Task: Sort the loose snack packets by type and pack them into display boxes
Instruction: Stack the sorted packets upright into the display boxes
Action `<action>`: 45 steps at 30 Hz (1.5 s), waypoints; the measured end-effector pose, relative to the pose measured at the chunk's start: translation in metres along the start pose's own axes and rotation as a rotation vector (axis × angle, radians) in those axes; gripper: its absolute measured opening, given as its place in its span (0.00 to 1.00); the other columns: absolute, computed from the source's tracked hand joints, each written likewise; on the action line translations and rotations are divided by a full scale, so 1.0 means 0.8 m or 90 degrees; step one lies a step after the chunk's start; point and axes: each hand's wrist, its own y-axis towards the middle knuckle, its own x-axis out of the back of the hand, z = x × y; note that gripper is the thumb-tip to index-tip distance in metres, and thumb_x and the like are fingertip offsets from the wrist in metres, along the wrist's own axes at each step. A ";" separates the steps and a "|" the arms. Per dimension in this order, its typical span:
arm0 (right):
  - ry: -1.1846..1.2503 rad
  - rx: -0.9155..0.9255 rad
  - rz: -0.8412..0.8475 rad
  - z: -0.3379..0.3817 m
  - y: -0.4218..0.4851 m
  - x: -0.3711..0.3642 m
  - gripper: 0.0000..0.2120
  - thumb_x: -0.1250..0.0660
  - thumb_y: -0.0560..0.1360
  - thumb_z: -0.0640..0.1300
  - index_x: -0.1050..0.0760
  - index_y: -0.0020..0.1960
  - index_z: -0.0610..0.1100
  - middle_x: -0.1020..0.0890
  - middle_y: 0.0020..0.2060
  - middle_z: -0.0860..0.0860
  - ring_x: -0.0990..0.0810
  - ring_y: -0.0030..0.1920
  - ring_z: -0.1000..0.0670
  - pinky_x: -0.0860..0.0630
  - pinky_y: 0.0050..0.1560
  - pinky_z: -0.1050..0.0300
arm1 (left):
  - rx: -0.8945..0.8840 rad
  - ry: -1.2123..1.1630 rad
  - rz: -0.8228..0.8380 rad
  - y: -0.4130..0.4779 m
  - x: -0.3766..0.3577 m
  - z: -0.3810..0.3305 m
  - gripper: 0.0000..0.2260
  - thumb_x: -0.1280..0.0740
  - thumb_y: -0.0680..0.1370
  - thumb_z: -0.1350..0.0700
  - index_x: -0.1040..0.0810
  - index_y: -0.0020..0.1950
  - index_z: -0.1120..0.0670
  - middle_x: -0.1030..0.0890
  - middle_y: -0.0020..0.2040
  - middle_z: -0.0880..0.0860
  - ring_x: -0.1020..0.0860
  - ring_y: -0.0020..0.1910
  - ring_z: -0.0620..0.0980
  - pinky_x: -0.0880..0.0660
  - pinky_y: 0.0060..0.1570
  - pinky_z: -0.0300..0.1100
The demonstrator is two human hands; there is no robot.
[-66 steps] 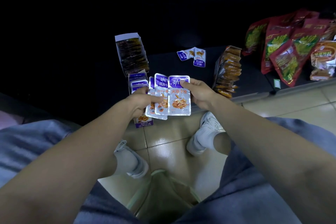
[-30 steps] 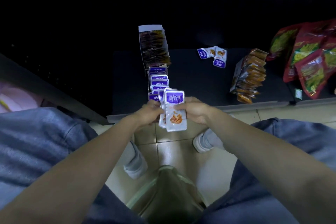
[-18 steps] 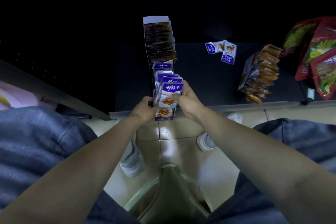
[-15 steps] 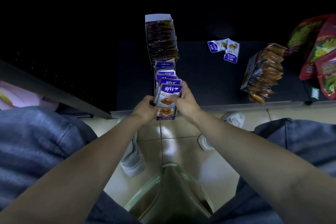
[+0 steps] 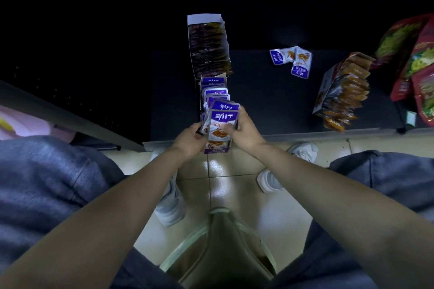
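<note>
A stack of purple-and-white snack packets (image 5: 223,116) stands in the near end of a narrow purple display box (image 5: 217,150) at the front edge of the dark table. My left hand (image 5: 191,137) grips the stack's left side and my right hand (image 5: 244,131) grips its right side. More purple packets (image 5: 213,89) fill the box behind. Two loose purple packets (image 5: 292,60) lie on the table further back to the right.
A taller box of dark packets (image 5: 209,47) stands right behind the purple box. A box of orange packets (image 5: 342,94) leans at the right, with large red snack bags (image 5: 415,58) beyond it. Tiled floor, my shoes and a stool lie below.
The fanned packets were gathered into one stack, carried forward and lowered into the near end of the purple box. Both hands still hold them.
</note>
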 end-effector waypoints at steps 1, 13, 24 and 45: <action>0.000 0.003 -0.002 0.002 0.002 -0.001 0.23 0.31 0.73 0.41 0.35 0.62 0.55 0.25 0.61 0.48 0.28 0.65 0.48 0.28 0.64 0.40 | -0.001 0.015 0.009 0.000 0.000 -0.001 0.22 0.37 0.80 0.58 0.36 0.74 0.50 0.22 0.51 0.52 0.23 0.48 0.48 0.25 0.46 0.40; -0.177 0.022 0.027 0.001 -0.003 -0.001 0.22 0.31 0.74 0.39 0.34 0.66 0.41 0.30 0.61 0.44 0.32 0.66 0.47 0.33 0.67 0.51 | 0.056 0.166 0.072 0.000 -0.013 0.003 0.39 0.35 0.79 0.50 0.59 0.79 0.48 0.42 0.73 0.58 0.37 0.71 0.57 0.36 0.64 0.47; -0.209 -0.032 0.032 -0.005 -0.013 -0.003 0.34 0.37 0.79 0.44 0.52 0.79 0.50 0.35 0.70 0.43 0.31 0.68 0.46 0.27 0.63 0.48 | 0.030 0.132 0.060 0.001 -0.010 0.012 0.41 0.34 0.78 0.53 0.63 0.77 0.40 0.36 0.72 0.56 0.32 0.69 0.55 0.32 0.67 0.54; -0.362 -0.121 0.008 -0.077 0.074 0.207 0.18 0.37 0.77 0.39 0.28 0.67 0.40 0.25 0.65 0.42 0.27 0.65 0.43 0.32 0.64 0.55 | -0.286 0.496 -0.104 0.122 -0.132 -0.172 0.12 0.38 0.77 0.57 0.24 0.60 0.53 0.28 0.62 0.58 0.29 0.61 0.57 0.30 0.57 0.47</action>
